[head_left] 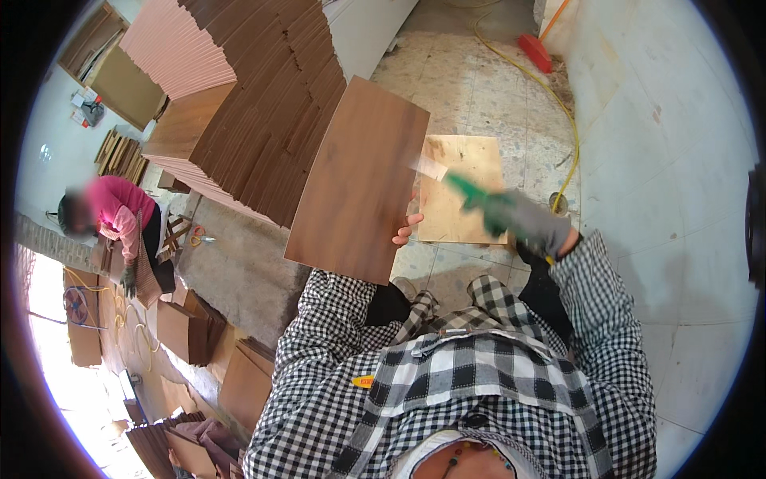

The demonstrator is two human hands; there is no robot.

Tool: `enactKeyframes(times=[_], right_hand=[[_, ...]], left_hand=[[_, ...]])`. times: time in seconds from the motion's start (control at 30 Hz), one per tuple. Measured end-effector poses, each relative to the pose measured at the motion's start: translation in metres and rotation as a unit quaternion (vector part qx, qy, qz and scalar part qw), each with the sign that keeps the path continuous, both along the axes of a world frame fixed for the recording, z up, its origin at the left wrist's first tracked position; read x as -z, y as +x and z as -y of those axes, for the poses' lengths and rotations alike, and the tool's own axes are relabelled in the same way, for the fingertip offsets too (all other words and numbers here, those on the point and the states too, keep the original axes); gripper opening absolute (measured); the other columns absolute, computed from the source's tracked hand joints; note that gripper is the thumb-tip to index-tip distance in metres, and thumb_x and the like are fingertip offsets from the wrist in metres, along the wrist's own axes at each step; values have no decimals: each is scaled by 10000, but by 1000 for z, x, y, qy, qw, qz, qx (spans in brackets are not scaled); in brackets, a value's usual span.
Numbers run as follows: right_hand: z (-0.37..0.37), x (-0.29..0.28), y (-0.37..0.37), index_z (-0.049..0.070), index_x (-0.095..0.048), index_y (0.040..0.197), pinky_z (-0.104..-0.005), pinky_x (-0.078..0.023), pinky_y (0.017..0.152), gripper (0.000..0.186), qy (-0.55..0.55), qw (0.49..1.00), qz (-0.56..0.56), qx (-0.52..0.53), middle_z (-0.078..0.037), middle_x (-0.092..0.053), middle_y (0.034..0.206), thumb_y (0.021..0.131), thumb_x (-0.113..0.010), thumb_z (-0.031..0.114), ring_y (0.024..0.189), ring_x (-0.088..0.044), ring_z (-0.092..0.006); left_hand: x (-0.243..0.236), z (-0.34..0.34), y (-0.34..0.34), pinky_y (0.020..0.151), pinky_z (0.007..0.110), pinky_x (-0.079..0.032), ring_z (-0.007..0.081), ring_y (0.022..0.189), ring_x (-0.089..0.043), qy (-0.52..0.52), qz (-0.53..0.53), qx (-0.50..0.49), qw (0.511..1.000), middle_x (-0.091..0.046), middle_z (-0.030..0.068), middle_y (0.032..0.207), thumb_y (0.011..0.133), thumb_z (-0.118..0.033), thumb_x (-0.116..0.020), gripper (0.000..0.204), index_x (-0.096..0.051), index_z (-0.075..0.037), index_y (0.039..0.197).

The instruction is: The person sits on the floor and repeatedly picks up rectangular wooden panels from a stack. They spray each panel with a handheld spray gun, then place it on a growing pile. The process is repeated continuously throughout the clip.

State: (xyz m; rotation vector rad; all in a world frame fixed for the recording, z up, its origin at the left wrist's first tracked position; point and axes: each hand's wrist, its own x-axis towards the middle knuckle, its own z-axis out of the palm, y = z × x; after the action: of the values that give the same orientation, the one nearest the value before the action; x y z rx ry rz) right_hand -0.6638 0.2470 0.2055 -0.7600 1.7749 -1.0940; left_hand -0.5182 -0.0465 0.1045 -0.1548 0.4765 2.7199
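A brown wood-grain board [359, 180] stands tilted in front of me. My left hand [408, 231] grips it by its right edge; only bare fingertips show, and the rest of that hand is behind the board. My right hand [533, 223], in a grey and green glove, is closed around a scraper [433, 168] with a pale flat blade. Motion blurs the tool and the fingers. The blade is at the board's right edge; whether it touches cannot be told. Below it lies a light plywood piece [463, 211].
A tall stack of brown boards [263, 120] rises at the left. A white wall [670, 176] bounds the right. A yellow hose [570, 120] runs along the floor near a red dustpan [535, 53]. Far left, a person in pink [128, 211] bends over boards. More boards [185, 329] lie lower left.
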Motion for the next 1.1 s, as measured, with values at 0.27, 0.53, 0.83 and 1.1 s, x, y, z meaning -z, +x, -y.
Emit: enactKeyframes(times=[0.27, 0.53, 0.83, 1.1], right_hand=[[-23, 12, 30, 23, -385, 1497, -273, -486, 750, 676, -124, 978, 108, -129, -98, -641, 1134, 1014, -480, 486, 810, -596, -141], [-77, 117, 14, -30, -499, 1374, -295, -514, 794, 488, -149, 935, 300, 113, -79, -643, 944, 1028, -542, 311, 846, -622, -166], [-70, 135, 7, 17, -334, 1507, -353, -533, 880, 555, -157, 924, 334, 104, -167, -512, 1396, 1030, -543, 210, 958, -626, -180], [-72, 137, 7, -22, -374, 1477, -334, -564, 836, 560, -129, 924, 350, 86, -160, -649, 1088, 1046, -514, 305, 930, -660, -200]], left_hand=[[8, 14, 66, 663, 335, -442, 239, 752, -514, 107, -88, -100, 985, -591, 231, 983, 998, -512, -451, 698, -338, -60, 1518], [-43, 60, 418, 885, 304, -453, 199, 1002, -582, -366, 156, -557, 729, -641, 146, 1138, 1046, -420, -449, 525, -513, -46, 1409], [-10, -153, 662, 935, 357, -494, 314, 1082, -665, -677, 639, -329, 157, -710, 199, 1121, 1055, -407, -433, 517, -641, 40, 1210], [-22, -126, 566, 1117, 467, -390, 399, 1366, -420, -667, 723, -78, 159, -395, 253, 1503, 999, -321, -496, 649, -246, -156, 1575]])
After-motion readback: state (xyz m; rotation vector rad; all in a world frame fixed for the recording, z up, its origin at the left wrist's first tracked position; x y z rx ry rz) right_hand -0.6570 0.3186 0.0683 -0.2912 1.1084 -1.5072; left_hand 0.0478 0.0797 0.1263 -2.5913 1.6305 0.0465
